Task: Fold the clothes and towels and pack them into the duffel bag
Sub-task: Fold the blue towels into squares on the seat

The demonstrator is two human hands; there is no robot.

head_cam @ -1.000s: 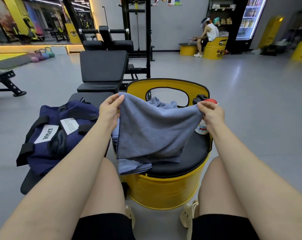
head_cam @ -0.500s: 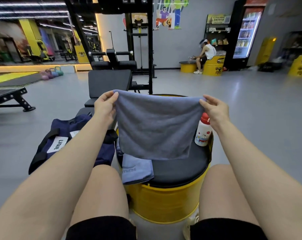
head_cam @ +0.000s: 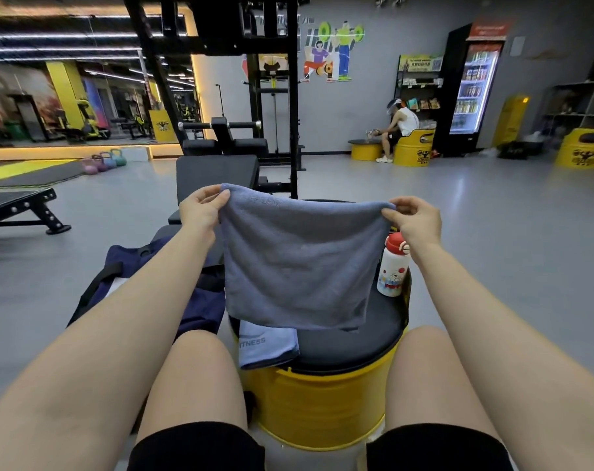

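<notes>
Bottle (head_cam: 392, 266) on stool (head_cam: 322, 396), bag (head_cam: 200, 307) left.

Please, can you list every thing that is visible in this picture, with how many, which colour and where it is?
towel: 1, grey-blue, held up by its top corners above the stool
second towel: 1, lighter blue with lettering, hanging over the stool's left edge
stool: 1, yellow drum with black cushion, between the knees
bottle: 1, white with red cap, upright at the right of the stool's cushion
duffel bag: 1, navy, left of the stool
benches: 2, black, beyond and far left
kettlebells: several, pastel, far left floor
fridge: 1, lit, back wall
seated person: 1, far back
hands: left and right, each pinching a towel corner
</notes>
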